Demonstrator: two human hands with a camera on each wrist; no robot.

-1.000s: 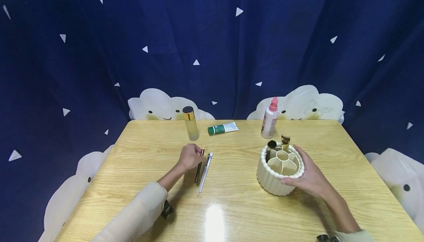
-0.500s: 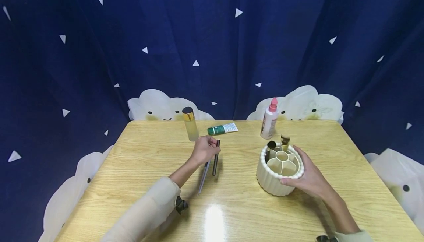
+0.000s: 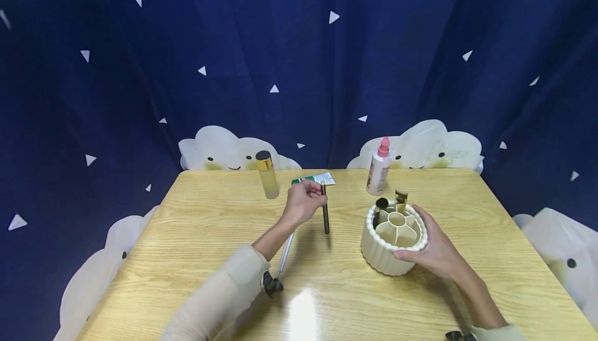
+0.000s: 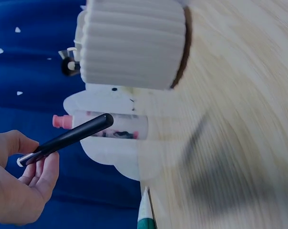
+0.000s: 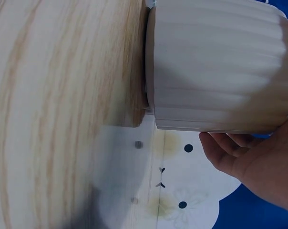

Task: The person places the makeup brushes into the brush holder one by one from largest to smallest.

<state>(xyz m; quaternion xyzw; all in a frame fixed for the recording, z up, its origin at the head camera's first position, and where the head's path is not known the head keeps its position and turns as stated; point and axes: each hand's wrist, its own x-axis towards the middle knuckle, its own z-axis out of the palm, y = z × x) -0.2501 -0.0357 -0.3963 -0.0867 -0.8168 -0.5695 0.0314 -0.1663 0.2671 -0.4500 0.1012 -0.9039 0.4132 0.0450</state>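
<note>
My left hand [image 3: 304,203] pinches a slim black cosmetic pencil [image 3: 325,216] near its upper end, above the table. In the left wrist view the pencil [image 4: 72,138] slants between thumb and fingers, its pale, shiny end by the fingertips. My right hand [image 3: 434,245] grips the right side of a cream, fluted makeup brush holder [image 3: 383,255], thumb at the front rim. The holder is divided into petal-shaped compartments round a central ring. A black-tipped brush [image 3: 382,204] and a gold-and-brown item [image 3: 401,200] stand in its rear compartments. A white-handled brush [image 3: 286,255] lies partly hidden behind my left forearm.
Along the back of the wooden table [image 3: 210,216] stand a gold-collared, black-capped bottle [image 3: 268,177] and a white bottle with a pink top [image 3: 379,172]. Between them lies a green-and-white tube [image 3: 322,178], partly covered by my left hand. A navy curtain [image 3: 280,45] hangs behind.
My left hand has lifted the black pencil off the table beside the white-handled brush and carried it right, turning it more upright. The right hand keeps its hold on the brush holder.
</note>
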